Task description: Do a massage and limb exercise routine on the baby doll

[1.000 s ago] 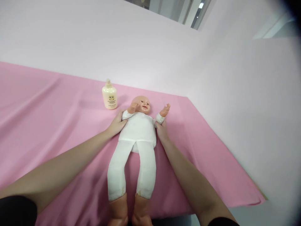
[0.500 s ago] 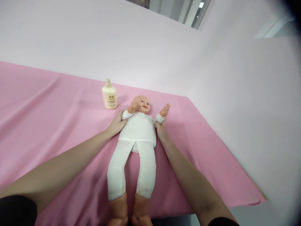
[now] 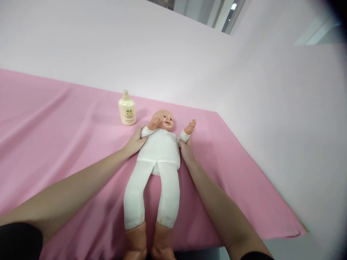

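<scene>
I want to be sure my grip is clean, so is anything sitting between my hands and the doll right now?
Nothing visible. The left hand rests against one side of the doll at its torso and the right hand against the other, both touching the white suit. The cream bottle stands apart on the pink cloth, beyond the left hand.

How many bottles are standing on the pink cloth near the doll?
1. The cream bottle stands upright on the pink cloth, beyond the left hand and apart from the doll. None other shows; the near edge is out of view.
</scene>
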A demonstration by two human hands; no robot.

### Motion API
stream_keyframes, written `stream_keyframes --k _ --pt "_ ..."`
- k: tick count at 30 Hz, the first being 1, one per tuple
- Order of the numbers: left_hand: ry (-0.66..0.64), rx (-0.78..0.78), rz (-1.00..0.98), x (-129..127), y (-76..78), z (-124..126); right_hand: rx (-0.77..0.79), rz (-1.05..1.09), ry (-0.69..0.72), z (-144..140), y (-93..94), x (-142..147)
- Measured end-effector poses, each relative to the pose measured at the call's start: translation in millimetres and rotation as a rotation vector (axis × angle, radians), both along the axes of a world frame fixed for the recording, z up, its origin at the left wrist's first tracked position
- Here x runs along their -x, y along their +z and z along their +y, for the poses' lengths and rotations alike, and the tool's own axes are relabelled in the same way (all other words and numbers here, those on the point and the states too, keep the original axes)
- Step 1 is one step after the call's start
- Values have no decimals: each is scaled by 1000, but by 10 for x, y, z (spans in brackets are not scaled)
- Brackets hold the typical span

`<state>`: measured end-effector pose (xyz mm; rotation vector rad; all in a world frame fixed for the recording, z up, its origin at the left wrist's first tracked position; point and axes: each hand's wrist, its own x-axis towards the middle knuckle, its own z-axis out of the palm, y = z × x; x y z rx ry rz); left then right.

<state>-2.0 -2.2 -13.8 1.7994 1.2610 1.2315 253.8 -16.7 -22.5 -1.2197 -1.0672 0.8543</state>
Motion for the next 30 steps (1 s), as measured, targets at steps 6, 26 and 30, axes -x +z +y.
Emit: stream_keyframes --k 6,26,30 --pt "0 -14 -1 1 0 -8 -6 -36 -1 -11 14 2" --pt "2 -8 16 -17 47 -42 -12 -18 3 -9 -4 6" --pt "5 10 5 -17 42 -47 2 -21 -11 -15 3 11"
